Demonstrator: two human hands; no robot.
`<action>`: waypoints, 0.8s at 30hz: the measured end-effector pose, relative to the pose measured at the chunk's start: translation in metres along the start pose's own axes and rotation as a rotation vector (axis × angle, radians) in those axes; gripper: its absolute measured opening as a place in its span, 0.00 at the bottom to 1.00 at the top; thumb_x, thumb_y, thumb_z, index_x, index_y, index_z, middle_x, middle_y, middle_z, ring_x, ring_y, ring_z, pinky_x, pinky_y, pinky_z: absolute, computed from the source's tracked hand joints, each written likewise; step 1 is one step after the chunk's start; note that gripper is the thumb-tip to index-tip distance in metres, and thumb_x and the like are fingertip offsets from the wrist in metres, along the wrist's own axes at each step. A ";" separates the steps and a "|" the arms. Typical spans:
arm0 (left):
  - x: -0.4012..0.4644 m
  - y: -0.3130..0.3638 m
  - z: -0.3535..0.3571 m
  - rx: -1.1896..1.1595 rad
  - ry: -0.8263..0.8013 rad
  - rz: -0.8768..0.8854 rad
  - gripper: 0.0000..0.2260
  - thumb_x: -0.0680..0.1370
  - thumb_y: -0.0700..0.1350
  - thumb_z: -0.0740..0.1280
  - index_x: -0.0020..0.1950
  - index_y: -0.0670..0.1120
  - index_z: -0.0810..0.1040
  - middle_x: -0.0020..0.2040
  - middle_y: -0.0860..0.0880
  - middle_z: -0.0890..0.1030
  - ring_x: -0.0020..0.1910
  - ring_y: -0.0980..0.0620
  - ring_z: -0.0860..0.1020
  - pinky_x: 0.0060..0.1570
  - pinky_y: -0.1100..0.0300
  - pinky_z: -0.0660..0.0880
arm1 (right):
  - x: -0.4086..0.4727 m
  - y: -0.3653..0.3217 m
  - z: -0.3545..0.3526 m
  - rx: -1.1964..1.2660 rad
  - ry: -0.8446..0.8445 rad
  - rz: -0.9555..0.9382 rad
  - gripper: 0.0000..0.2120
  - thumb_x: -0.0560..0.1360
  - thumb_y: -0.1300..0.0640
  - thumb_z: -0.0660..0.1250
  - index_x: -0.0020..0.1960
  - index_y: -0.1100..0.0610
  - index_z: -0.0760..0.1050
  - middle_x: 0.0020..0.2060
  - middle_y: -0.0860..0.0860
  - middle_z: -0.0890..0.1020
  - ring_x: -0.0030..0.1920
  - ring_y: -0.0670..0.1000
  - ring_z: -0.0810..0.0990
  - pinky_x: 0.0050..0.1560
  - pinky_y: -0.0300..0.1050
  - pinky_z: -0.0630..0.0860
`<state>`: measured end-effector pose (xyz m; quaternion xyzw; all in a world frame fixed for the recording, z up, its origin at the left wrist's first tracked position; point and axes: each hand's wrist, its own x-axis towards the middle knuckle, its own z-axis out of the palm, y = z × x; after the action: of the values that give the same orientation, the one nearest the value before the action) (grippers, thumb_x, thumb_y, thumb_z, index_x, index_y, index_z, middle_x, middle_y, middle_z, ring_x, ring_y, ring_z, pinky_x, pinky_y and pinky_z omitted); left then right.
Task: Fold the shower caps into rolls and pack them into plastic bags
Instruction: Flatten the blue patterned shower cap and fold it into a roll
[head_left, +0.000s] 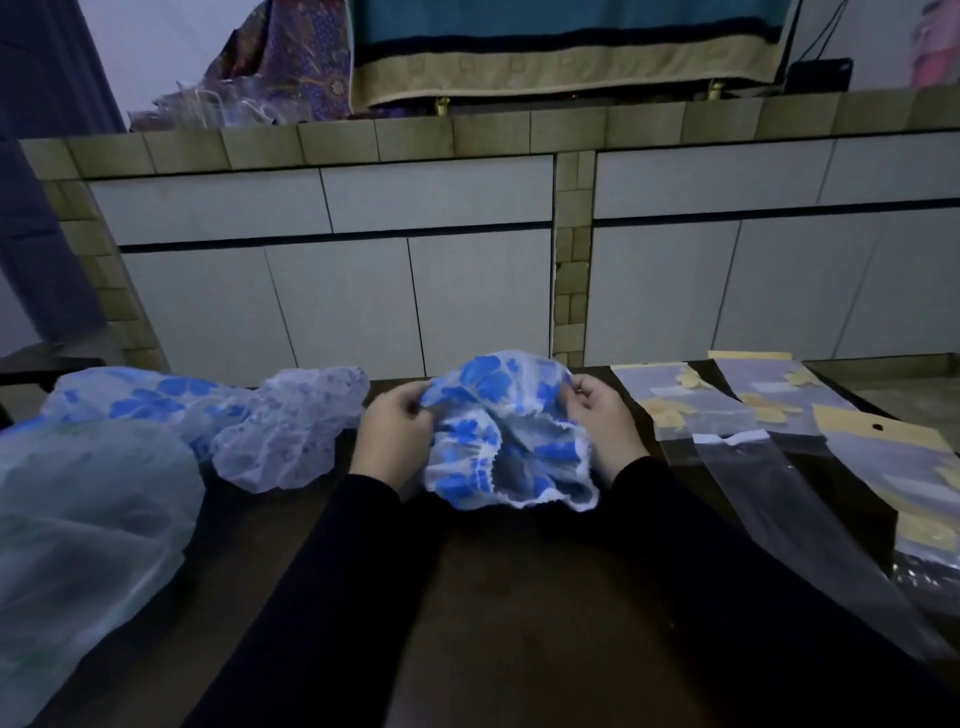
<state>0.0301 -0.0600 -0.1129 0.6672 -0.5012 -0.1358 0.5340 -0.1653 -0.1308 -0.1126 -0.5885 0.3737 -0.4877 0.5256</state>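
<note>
A white shower cap with blue flowers (498, 431) is held up above the dark table (519, 597), its frilled rim hanging towards me. My left hand (392, 434) grips its left edge and my right hand (605, 423) pinches its right edge. Several more caps lie in a heap at the left: a blue-flowered one (150, 400), a pale lilac one (291, 431) and a greenish one (88, 519). Long clear plastic bags with yellow header cards (810, 431) lie in a row at the right.
A tiled counter with white cabinet doors (415, 291) stands just behind the table. Patterned cloths (519, 52) and crumpled plastic lie on top of it. Bare table surface shows between my forearms.
</note>
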 end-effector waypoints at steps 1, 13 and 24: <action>0.004 -0.004 -0.005 0.004 0.045 -0.009 0.07 0.75 0.38 0.66 0.45 0.47 0.82 0.39 0.53 0.84 0.39 0.58 0.80 0.40 0.66 0.76 | 0.001 -0.001 -0.002 -0.129 0.046 -0.055 0.06 0.80 0.57 0.62 0.46 0.58 0.75 0.37 0.50 0.81 0.36 0.45 0.80 0.37 0.34 0.76; -0.015 0.020 0.006 -0.126 0.090 -0.185 0.21 0.70 0.53 0.71 0.60 0.49 0.73 0.53 0.50 0.79 0.48 0.49 0.80 0.52 0.52 0.78 | -0.017 -0.005 0.004 -0.522 0.125 -0.302 0.18 0.71 0.66 0.64 0.57 0.51 0.69 0.53 0.49 0.74 0.52 0.47 0.74 0.43 0.28 0.67; -0.024 0.042 -0.019 0.155 0.119 0.597 0.20 0.69 0.27 0.64 0.51 0.48 0.81 0.48 0.52 0.77 0.45 0.62 0.73 0.46 0.75 0.67 | -0.021 -0.032 -0.002 -0.643 -0.066 -0.310 0.17 0.74 0.38 0.63 0.45 0.52 0.79 0.36 0.48 0.82 0.37 0.48 0.78 0.37 0.44 0.73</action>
<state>0.0102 -0.0265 -0.0782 0.5361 -0.6518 0.1050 0.5262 -0.1747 -0.1060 -0.0847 -0.7889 0.3971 -0.4000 0.2450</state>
